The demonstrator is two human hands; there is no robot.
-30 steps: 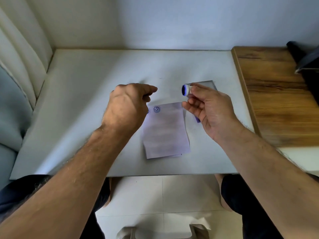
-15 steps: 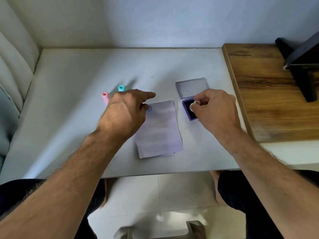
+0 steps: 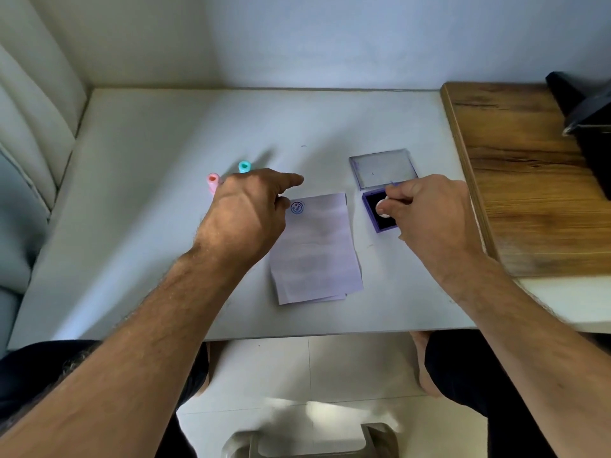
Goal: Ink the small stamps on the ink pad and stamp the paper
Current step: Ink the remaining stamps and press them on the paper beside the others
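Observation:
A pale lilac paper (image 3: 317, 256) lies on the white table (image 3: 148, 226), with one round blue print (image 3: 297, 207) near its top left corner. My left hand (image 3: 248, 213) rests on that corner, index finger stretched forward, holding nothing. To the right sits the purple ink pad (image 3: 372, 209) with its clear lid (image 3: 383, 168) folded open behind it. My right hand (image 3: 429, 216) pinches a small white stamp (image 3: 382, 206) and presses it down on the dark pad. A pink stamp (image 3: 212, 181) and a teal stamp (image 3: 244, 166) stand upright just beyond my left hand.
A wooden board (image 3: 529, 193) lies along the table's right side with a black stand (image 3: 582, 114) at its far end. A cushioned seat back (image 3: 29, 143) borders the left. A wall closes off the far edge. My knees are under the near edge.
My right hand has brought the white stamp down from the air, face turned sideways, onto the ink pad. My left hand has stayed on the paper's corner.

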